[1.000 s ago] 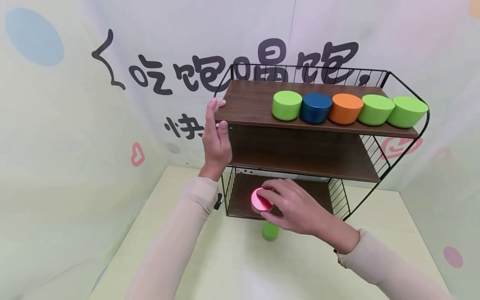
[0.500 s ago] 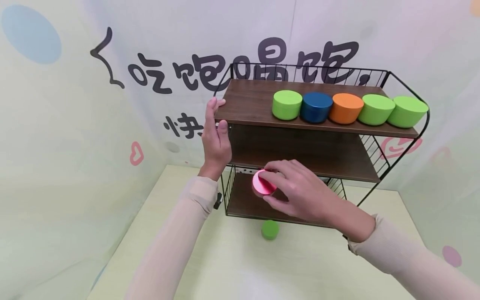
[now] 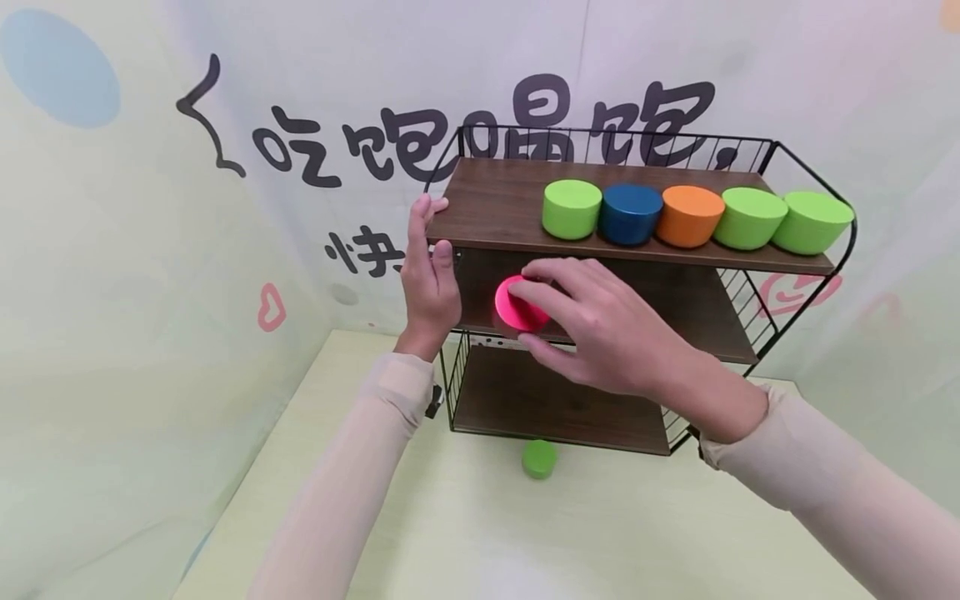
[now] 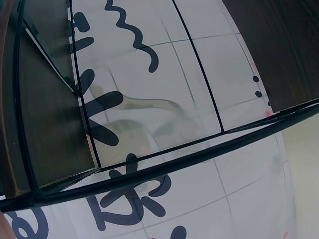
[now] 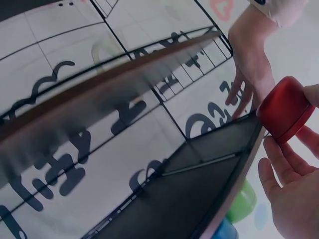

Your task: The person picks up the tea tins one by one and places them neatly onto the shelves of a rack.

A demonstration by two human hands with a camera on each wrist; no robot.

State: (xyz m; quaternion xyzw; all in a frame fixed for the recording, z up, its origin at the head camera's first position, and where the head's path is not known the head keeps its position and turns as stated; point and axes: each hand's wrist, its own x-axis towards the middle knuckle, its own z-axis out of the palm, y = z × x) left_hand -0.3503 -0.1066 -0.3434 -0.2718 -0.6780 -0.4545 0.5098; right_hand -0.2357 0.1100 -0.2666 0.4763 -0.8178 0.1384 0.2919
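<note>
My right hand [image 3: 600, 329] pinches a glossy red round tin [image 3: 517, 304] between thumb and fingers, in front of the rack's middle shelf. In the right wrist view the red tin [image 5: 284, 109] shows a seam near one end, with fingertips [image 5: 284, 159] against it. My left hand [image 3: 429, 287] holds the left front corner of the black wire shelf rack [image 3: 480, 204], thumb at the front and fingers along the side. On the top shelf, a light green tin [image 3: 572, 210], a blue one, an orange one and two more green ones stand in a row at the right.
A green round tin [image 3: 539, 459] stands on the pale table [image 3: 465, 525], in front of the bottom shelf [image 3: 562, 400]. The middle shelf [image 3: 660, 308] is partly hidden by my right hand. Behind the rack hangs a white cloth wall [image 3: 300, 50] with large black characters.
My right hand has risen with the red tin, from in front of the bottom shelf to the height of the middle shelf. The left hand stays at the rack's corner.
</note>
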